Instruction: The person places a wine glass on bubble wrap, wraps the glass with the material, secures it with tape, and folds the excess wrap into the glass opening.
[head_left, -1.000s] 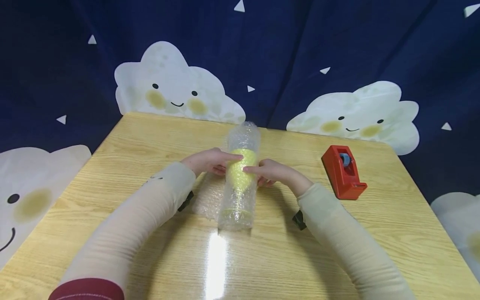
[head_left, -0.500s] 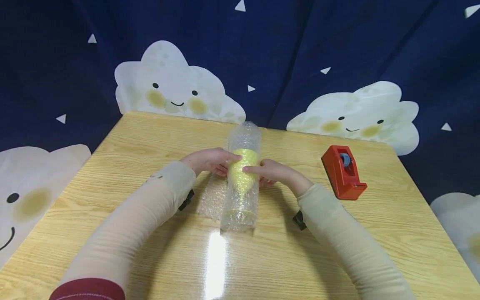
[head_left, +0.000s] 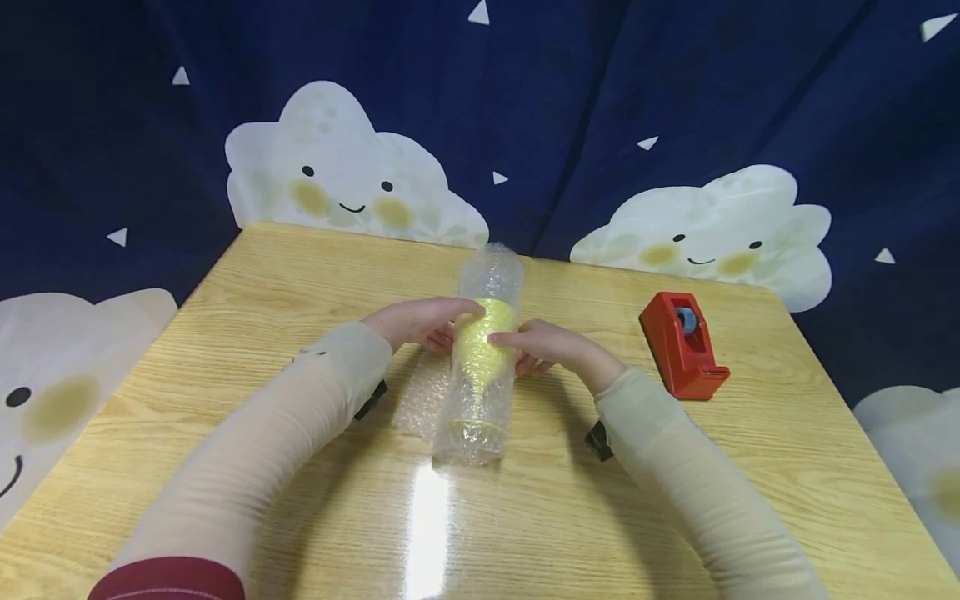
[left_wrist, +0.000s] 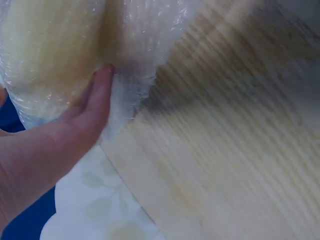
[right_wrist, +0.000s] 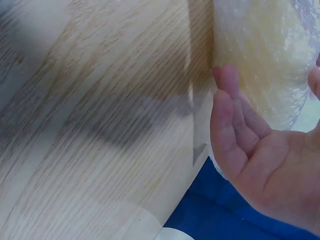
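Observation:
In the head view, a yellow goblet (head_left: 483, 342) lies inside a clear bubble wrap (head_left: 491, 273) roll at mid-table; its bowl, tapering stem and ringed base show through. My left hand (head_left: 420, 321) grips the roll's left side, thumb on top and other fingers lower down. From the right, my right hand (head_left: 551, 346) holds it too, thumb over the yellow bowl and fingers bent at the side. A loose flap of wrap spreads flat to the left, under the left hand. Both wrist views show fingers against the wrap.
A red tape dispenser (head_left: 682, 346) with a blue roll of tape (head_left: 686, 320) stands on the wooden table (head_left: 562, 517), to the right of the right hand. Behind the table's far edge hangs a dark blue curtain (head_left: 540, 100) with smiling clouds.
The roll's near end shifts slightly right, then back left, between both hands. The hands stay nearly in place around it. The head view has moved a little.

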